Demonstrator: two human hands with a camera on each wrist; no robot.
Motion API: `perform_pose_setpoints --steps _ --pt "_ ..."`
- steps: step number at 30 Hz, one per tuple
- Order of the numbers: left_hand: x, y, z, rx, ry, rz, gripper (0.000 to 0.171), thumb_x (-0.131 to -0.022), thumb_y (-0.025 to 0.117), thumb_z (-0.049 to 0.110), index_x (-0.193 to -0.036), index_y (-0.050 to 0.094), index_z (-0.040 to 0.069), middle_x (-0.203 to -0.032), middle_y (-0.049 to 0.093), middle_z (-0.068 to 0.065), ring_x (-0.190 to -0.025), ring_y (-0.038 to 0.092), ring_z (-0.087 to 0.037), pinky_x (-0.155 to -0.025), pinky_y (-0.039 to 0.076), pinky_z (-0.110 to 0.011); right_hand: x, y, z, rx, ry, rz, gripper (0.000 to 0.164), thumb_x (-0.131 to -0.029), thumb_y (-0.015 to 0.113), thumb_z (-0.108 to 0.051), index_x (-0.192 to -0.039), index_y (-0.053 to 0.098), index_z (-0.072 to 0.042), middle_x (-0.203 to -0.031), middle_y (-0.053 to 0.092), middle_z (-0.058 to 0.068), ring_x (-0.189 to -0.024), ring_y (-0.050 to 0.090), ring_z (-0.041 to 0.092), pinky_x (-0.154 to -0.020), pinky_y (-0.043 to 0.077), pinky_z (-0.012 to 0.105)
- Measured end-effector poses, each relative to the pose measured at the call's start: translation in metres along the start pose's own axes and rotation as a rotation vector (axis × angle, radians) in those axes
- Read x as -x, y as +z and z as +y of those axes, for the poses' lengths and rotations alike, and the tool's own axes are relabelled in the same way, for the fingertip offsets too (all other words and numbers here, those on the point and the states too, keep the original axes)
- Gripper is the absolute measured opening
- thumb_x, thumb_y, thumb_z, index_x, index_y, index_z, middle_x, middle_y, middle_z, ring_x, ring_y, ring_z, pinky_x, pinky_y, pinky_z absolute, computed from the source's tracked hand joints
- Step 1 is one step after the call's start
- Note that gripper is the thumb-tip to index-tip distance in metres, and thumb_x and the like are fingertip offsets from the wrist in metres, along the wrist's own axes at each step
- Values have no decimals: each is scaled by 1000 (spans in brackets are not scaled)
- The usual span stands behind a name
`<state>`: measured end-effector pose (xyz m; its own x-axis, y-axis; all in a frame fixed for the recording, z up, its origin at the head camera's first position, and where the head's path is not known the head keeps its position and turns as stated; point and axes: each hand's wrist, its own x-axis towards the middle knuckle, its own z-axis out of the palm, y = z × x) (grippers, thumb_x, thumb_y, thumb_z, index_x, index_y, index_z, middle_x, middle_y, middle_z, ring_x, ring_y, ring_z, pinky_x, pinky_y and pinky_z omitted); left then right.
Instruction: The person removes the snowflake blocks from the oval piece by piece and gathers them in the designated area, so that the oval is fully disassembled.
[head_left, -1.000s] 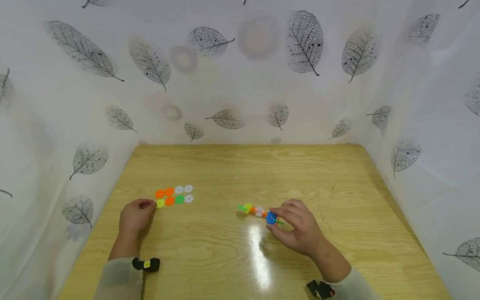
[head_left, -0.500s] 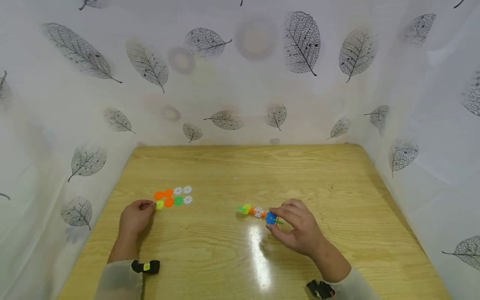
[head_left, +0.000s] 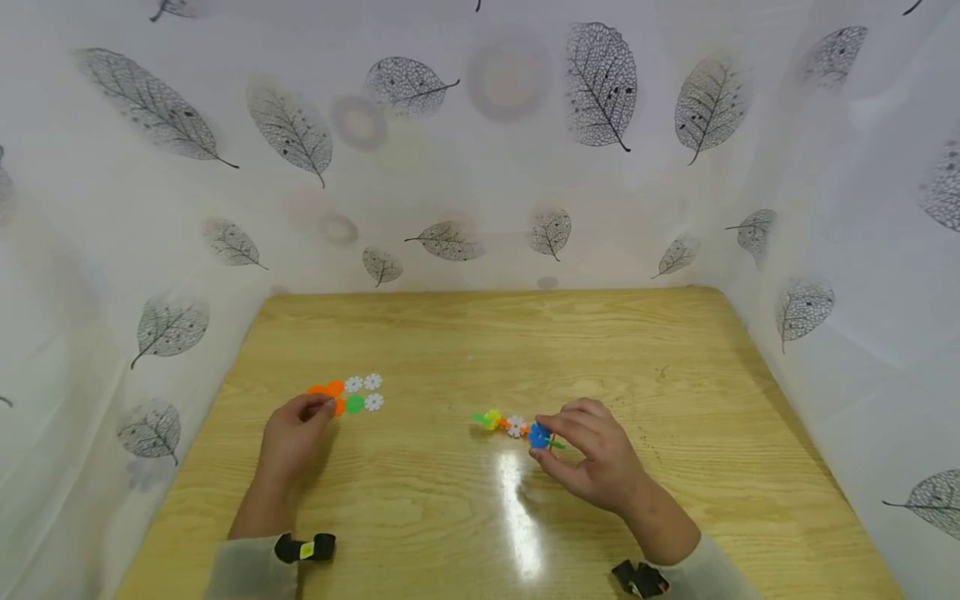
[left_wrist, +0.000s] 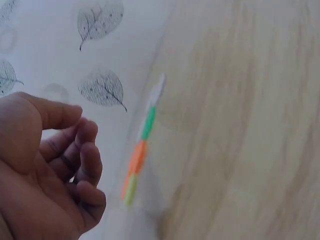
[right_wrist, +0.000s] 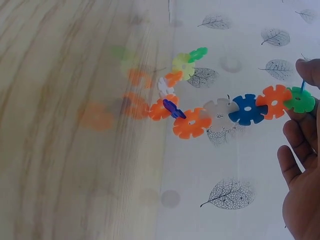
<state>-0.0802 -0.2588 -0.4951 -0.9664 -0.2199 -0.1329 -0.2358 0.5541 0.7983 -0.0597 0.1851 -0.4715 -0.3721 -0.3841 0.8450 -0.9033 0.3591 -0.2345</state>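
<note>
My right hand [head_left: 588, 450] pinches a blue interlocking snowflake disc [head_left: 538, 435] at the near end of a linked chain. In the right wrist view, the chain of orange [right_wrist: 192, 123], blue, green, white, yellow and purple discs curves away from the fingertips. Over the near left end of two short rows of flat discs hovers my left hand [head_left: 296, 433], fingers curled and tips together, with nothing visible between them. A yellow-green disc [left_wrist: 130, 190] shows at the row's end in the left wrist view; the hand hides it in the head view.
The rows include a green disc [head_left: 355, 404] and several white discs [head_left: 373, 402]. They lie on a wood-grain table [head_left: 420, 500] at its left side. A white leaf-print curtain [head_left: 480, 167] encloses the table's back and sides.
My left hand has shifted right and slightly up from beside the yellow-green disc to over the row's near left end. My right hand and the chain stay nearly in place.
</note>
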Motion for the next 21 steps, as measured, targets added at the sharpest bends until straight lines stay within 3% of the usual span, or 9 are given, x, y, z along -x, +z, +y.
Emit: perform_pose_setpoints --steps 4,12,16,21 --pt "6 8 16 83 115 -43 38 -104 65 35 -123 70 1 -112 68 -13 -98 61 -19 -78 52 -21 -1 0 0 1 -1 -2 32 -95 77 -29 -110 77 0 -94 77 7 -78 66 20 -83 49 41" --pt "21 25 50 187 330 -167 24 -104 67 25 -117 71 5 -105 70 -8 -92 64 -18 -75 55 -25 -3 0 -1 -3 19 -11 33 -95 77 -29 -110 76 0 -95 77 5 -81 65 22 -82 49 39" --pt "28 34 67 213 400 -230 15 -104 67 23 -113 71 12 -104 70 -6 -91 65 -19 -75 55 -27 -4 1 -2 -5 18 -11 34 -95 78 -29 -110 76 1 -94 77 5 -82 64 22 -82 49 39" --pt "36 50 82 178 457 -288 10 -103 68 26 -111 72 21 -102 72 -1 -85 64 -19 -74 54 -30 -7 2 -3 -6 -5 -4 34 -95 78 -29 -110 75 1 -94 77 6 -81 65 22 -81 50 40"
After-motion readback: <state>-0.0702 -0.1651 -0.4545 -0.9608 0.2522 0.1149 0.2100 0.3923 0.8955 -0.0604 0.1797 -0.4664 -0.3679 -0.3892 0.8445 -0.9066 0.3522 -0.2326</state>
